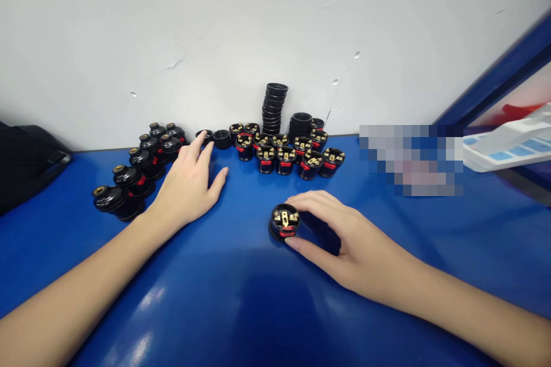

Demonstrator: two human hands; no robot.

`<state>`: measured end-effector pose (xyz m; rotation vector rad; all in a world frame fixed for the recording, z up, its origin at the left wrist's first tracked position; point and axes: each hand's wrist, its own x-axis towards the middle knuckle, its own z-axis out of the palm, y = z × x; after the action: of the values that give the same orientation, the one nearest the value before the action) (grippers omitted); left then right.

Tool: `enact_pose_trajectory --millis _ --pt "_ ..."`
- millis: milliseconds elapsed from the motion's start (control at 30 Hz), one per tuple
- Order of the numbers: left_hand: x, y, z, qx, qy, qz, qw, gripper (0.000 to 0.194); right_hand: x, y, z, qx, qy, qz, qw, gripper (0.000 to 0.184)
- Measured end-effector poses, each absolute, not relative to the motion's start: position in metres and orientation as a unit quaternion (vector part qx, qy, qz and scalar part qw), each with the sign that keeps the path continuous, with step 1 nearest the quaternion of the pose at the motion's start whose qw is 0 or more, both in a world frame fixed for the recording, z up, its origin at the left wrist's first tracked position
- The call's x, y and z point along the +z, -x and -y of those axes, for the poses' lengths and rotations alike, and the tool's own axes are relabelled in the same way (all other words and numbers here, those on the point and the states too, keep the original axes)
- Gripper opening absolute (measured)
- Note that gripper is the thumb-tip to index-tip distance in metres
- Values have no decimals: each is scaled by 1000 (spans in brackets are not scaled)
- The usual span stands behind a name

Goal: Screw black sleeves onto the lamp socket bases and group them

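1. Spread across the foreground: a glossy blue table (193, 298), beneath both forearms.
2. Held from its right side by the right hand (355, 238): a black socket (284, 219), with thumb at the near side and fingers at the far side. Roughly upright, brass contacts facing up, red piece toward the viewer. Cannot tell whether resting on the table or just above.
3. Left of the left forearm: black domed assemblies (112, 198) with brass tops, in an uneven double line running back.
4. Farther out: the left hand (188, 175), fingers spread, clasping nothing, fingertips over a black ring (207, 136). Cannot tell whether touching. Just to the right, another black ring (222, 139).
5. Beyond the held socket: a cluster of sockets (285, 161), contacts upward.
6. Behind these: a tall, leaning stack of rings (272, 112) and a shorter stack (300, 126), before a pale wall (241, 23).
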<state>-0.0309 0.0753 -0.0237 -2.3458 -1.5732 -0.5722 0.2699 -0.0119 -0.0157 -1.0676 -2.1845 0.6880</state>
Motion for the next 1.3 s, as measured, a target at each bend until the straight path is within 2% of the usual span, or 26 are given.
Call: enact_pose_trajectory --millis 200,767,1300 --pt "-25 33 -78 -187 797 564 107 74 -17 -269 11 257 402 825 302 21" --pt "-24 36 -81 -176 806 554 115 66 -17 -270 11 265 404 824 294 21" --pt "-22 35 -80 -195 802 562 64 70 -16 -269 11 262 405 824 297 21"
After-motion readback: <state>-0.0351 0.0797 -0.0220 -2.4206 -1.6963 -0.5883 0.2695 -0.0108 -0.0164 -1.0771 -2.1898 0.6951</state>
